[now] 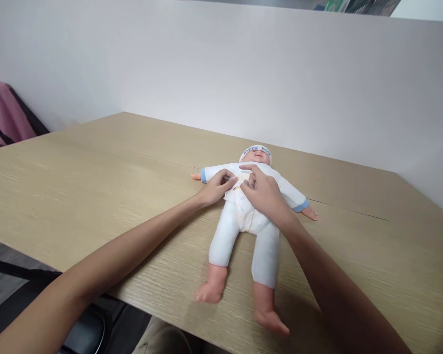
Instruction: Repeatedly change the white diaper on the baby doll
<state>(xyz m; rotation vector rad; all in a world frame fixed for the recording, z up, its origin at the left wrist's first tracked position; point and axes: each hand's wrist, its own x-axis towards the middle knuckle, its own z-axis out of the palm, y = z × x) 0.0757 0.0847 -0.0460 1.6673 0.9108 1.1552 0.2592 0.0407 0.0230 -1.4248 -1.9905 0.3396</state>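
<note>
A baby doll (243, 221) in a white romper with blue cuffs and a white cap lies on its back on the wooden table (96, 187), head away from me, bare feet toward me. My left hand (217, 186) pinches the romper fabric at the doll's chest from the left. My right hand (264, 191) rests on the chest from the right, fingers curled and pinching the same front seam of the romper. Both hands meet at the middle of the chest.
White partition walls stand behind and to the right of the table. A pink cloth (3, 115) hangs over a dark chair at the far left. A dark chair seat (84, 334) shows below the table's near edge.
</note>
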